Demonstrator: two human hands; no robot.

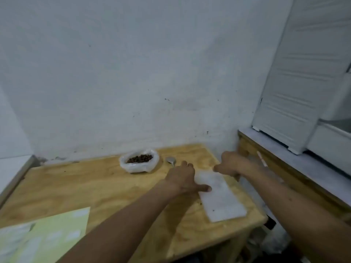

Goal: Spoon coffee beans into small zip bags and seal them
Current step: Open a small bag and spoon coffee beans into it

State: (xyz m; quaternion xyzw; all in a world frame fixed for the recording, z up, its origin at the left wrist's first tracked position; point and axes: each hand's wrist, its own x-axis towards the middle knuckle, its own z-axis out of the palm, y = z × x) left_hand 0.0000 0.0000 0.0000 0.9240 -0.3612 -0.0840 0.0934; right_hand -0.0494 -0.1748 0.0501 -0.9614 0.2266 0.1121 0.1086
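From my feed: tabletop (79,186) looks like matt plywood, beans sit in thin glossy plastic bag (139,164), spoon (171,160) dull metal.

Single head-worn wide-angle view, looking forward and down from above near edge of wooden table (79,188). Faces white wall (133,73) behind table; wall fills upper half. Both forearms enter from bottom, close to lens. Strong edge distortion. No second view.
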